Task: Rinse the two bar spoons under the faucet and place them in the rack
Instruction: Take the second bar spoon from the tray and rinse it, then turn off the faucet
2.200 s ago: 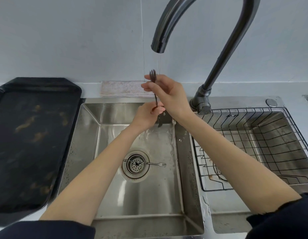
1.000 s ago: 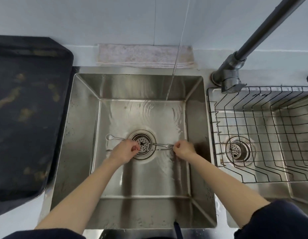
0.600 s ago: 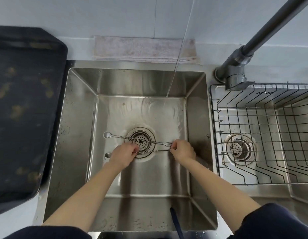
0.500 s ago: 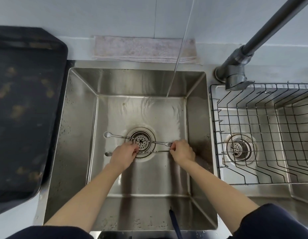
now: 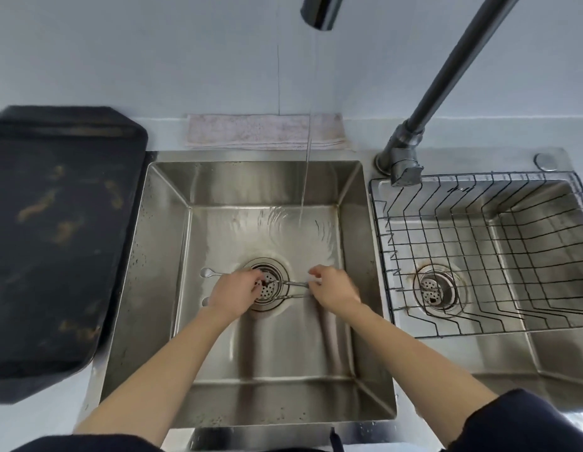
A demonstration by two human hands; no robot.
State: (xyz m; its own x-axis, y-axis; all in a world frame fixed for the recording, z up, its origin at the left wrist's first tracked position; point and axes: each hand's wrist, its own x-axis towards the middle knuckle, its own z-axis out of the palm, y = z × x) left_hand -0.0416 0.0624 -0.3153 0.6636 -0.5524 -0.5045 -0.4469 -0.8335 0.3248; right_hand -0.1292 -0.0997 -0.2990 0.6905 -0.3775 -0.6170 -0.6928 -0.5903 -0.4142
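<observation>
Two bar spoons lie side by side on the floor of the left sink basin (image 5: 352, 288), across the drain strainer (image 5: 270, 283): the far spoon (image 5: 207, 273) w/ its bowl out to the left, the near spoon (image 5: 205, 301) just below it. Left hand (image 5: 233, 293) covers the mid-shafts, fingers curled down onto them; right hand (image 5: 332, 290) pinches at the fork ends, tho whether either grip is closed tight can't be told, blur. Risks: thin wet shafts may slip from a loose pinch & clatter back, or only one lifts & the other stays behind. Faucet (image 5: 319, 11) stream lands toward the basin's back, clear of the spoons, so they need lifting into it. Wire rack (image 5: 479, 256) sits in the right basin, w/ the divider wall between. Dark tray (image 5: 55, 239) left, cloth (image 5: 264, 130) behind; neither blocks.
</observation>
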